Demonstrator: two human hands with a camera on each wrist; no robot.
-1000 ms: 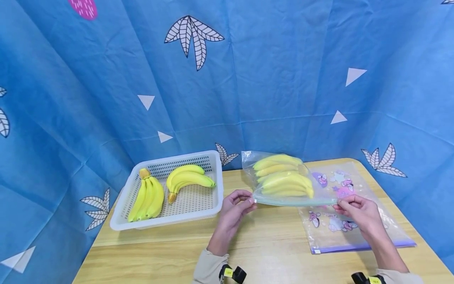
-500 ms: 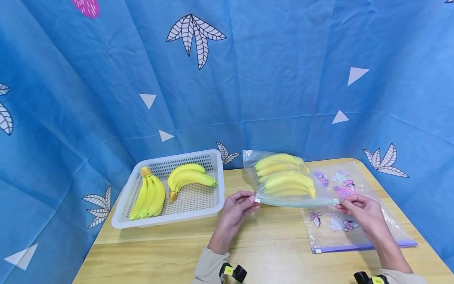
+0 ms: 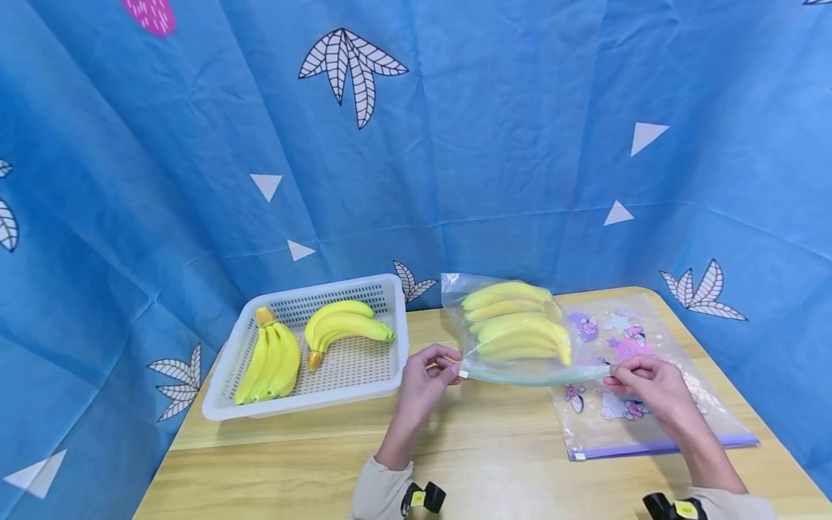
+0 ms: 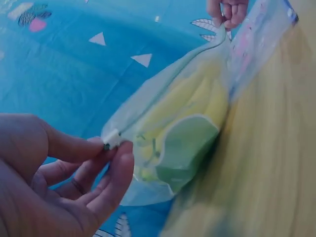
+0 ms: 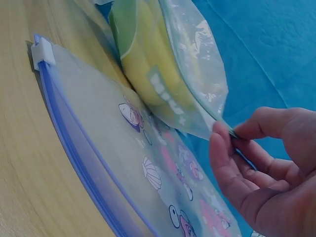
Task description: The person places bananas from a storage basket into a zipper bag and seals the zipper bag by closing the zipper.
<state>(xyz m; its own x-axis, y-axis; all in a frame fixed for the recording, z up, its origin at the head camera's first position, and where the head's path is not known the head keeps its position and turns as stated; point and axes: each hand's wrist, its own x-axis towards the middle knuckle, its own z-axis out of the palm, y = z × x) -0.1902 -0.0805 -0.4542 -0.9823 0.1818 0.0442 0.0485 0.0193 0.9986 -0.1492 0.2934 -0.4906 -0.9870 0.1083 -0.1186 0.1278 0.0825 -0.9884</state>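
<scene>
We find the clear bag near the back edge of the tabletop, right of its middle, with bananas inside. Its green mouth strip faces the front edge, and its body extends toward the back edge.

We note the governing relation: the strip's long axis runs left to right, one end in each hand, with a white slider at its left end. The left hand is therefore nearer the slider; its grip is narrow, thumb and fingers pinching the strip at the slider. The right hand has a similarly narrow grip, pinching the strip's right end. The bananas lie beyond both hands, between them.

Partly behind the clear bag and the right hand, a patterned bag lies flat along the right edge, its purple strip toward the front edge.

Toward the left edge stands a white basket holding two banana bunches. A blue curtain hangs beyond the back edge.

We cannot tell whether the mouth strip is sealed. The bagged bananas' stems and the clear bag's printing are hard to make out; the front edge is cut off.
</scene>
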